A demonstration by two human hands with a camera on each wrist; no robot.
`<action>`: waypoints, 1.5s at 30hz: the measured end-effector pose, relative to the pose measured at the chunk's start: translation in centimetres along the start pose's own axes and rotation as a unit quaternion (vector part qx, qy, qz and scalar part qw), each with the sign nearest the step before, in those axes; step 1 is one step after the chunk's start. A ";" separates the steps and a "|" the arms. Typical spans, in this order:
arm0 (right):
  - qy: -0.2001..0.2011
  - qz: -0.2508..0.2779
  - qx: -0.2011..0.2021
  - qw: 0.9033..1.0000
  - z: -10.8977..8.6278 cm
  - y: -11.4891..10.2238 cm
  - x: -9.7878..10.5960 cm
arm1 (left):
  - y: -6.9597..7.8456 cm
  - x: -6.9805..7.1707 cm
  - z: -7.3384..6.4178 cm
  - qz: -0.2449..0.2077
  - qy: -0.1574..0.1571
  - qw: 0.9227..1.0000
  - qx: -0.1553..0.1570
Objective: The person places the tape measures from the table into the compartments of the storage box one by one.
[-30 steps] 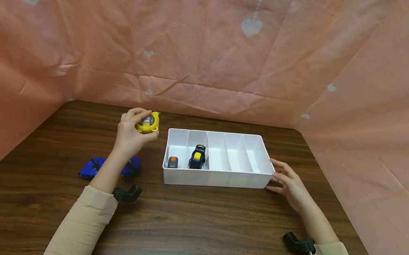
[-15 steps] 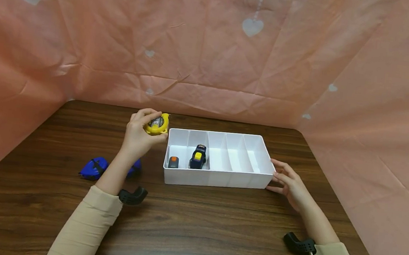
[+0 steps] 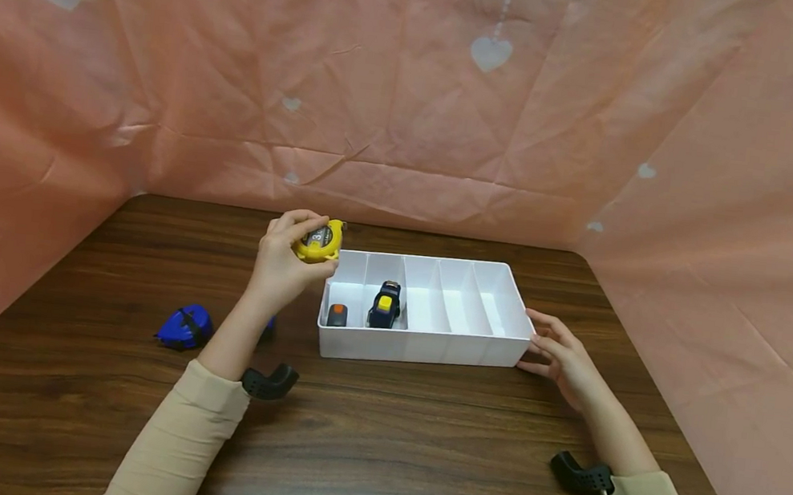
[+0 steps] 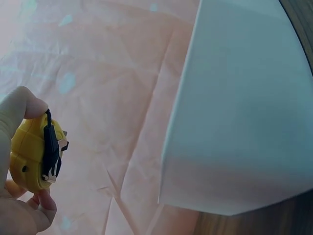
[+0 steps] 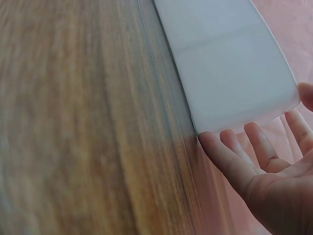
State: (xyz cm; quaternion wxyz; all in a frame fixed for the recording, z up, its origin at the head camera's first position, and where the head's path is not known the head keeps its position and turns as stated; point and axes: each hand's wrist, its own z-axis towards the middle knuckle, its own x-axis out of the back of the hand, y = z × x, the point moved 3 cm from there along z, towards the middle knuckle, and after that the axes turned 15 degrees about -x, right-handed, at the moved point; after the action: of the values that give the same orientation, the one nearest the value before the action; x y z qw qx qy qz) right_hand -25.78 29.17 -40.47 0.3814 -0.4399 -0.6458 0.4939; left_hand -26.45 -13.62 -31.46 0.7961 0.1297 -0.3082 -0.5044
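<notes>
My left hand pinches a yellow tape measure between thumb and fingers, raised beside the far left corner of a white divided box. In the left wrist view the tape measure shows its black strap and metal end, apart from the box. My right hand touches the box's right end; in the right wrist view its fingertips meet the end wall with the fingers extended. The leftmost compartment holds a dark grey object with an orange button. Beside it lies a dark blue object with a yellow button.
A blue object with a black strap lies on the wooden table, left of my left forearm. Another blue object is mostly hidden behind that forearm. A pink cloth with white hearts stands around the table.
My left hand has moved right with the yellow tape measure, from left of the box to its far left corner. The right hand and the box stay put.
</notes>
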 end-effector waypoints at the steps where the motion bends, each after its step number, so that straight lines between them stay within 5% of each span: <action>1: 0.000 0.000 0.001 1.000 0.0 0.0 0.0 | 0.1 -0.1 0.1 -0.003 0.002 1.000 -0.003; 29: -0.007 0.004 0.013 1.000 -0.1 -0.2 0.0 | 1.9 -3.5 0.8 -0.054 -0.049 0.997 0.026; 45: -0.004 -0.001 0.011 1.000 -0.1 -0.3 -0.4 | 2.8 -5.9 -0.1 -0.074 -0.093 0.993 0.008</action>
State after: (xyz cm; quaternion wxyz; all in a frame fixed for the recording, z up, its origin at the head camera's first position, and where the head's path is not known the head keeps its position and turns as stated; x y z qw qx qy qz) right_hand -25.65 28.76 -40.21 0.3838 -0.4331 -0.6426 0.5022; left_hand -26.19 -7.18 -32.20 0.7237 0.1107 -0.3742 -0.5692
